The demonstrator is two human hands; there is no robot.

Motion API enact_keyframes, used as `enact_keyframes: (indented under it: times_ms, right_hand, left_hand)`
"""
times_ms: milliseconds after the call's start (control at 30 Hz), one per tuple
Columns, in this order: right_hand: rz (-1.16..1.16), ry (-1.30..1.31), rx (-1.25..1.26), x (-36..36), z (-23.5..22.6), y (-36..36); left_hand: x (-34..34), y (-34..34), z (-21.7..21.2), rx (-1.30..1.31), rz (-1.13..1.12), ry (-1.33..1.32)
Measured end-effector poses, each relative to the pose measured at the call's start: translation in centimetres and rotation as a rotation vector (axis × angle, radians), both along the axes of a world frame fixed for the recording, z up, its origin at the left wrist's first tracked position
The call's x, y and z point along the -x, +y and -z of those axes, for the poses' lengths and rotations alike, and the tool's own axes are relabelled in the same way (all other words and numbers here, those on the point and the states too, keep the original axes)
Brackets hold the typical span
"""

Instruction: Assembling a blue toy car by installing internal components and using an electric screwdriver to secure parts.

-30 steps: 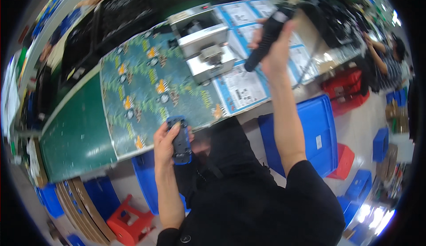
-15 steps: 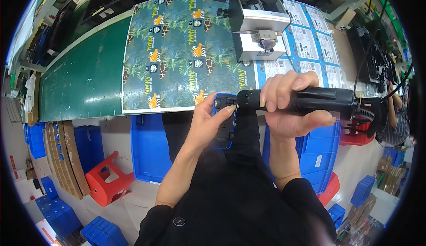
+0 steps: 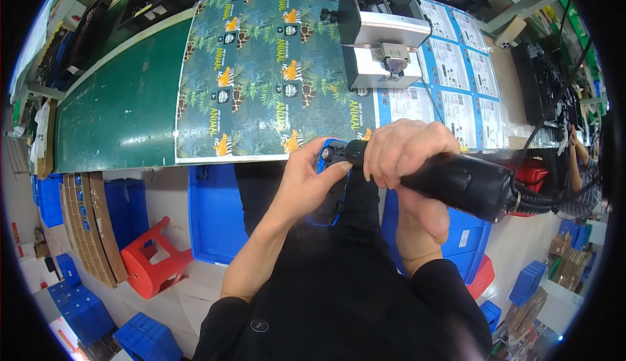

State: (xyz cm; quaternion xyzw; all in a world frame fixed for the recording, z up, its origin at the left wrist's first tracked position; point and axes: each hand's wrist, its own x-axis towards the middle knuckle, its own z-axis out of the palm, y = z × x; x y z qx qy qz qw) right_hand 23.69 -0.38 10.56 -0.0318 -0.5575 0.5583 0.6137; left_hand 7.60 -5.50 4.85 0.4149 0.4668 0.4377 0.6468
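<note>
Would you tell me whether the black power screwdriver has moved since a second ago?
Yes. The black power screwdriver came down from above the printed sheets to the table's near edge.

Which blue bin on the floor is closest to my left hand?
The big open blue bin directly under the bench edge, just left of your left hand; the others sit farther away.

A long counter (image 3: 117, 120) with a green top runs across the upper part of the frame, partly covered by a jungle-patterned printed sheet (image 3: 261, 81) and, toward the upper right, blue-and-white printed sheets (image 3: 456, 68). A grey metal machine (image 3: 378, 32) stands on the sheets at upper centre. Below the counter, the pale floor (image 3: 182, 296) carries blue plastic bins (image 3: 215, 217), a red plastic stool (image 3: 153, 263) at lower left, and flattened cardboard (image 3: 88, 224) standing on edge beside it. More blue crates (image 3: 147, 341) sit along the bottom edge.
</note>
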Motion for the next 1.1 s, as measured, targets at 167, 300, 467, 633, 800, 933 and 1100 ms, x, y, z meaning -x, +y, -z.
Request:
enact_keyframes:
  times_ms: [167,300,467,633,800,933,1100]
  right_hand:
    - [-0.101,-0.051,-0.188,-0.8,0.2,1.5]
    - [-0.088,-0.041,-0.195,-1.3,0.4,1.3]
    - [-0.036,-0.008,-0.191,-1.4,0.5,0.9]
    - [-0.038,-0.026,-0.167,-1.4,0.7,1.0]
    - [-0.046,0.018,-0.090,-1.0,1.1,0.7]
    - [-0.124,0.070,-0.010,-1.0,1.8,1.1]
    - [-0.077,-0.052,-0.045,-0.6,1.8,1.9]
  left_hand:
    - [-0.6,0.2,0.1,0.027,0.033,-0.014]
    - [-0.9,0.3,0.0,0.053,0.052,-0.053]
    - [-1.1,0.4,0.2,0.023,0.049,-0.018]
    - [-1.2,0.4,-0.2,0.051,0.046,-0.016]
    - [-1.0,0.5,0.3,0.137,0.033,-0.049]
    - [-0.9,0.9,1.2,0.148,0.027,-0.133]
    - [-0.4,1.1,1.6,0.211,0.025,-0.191]
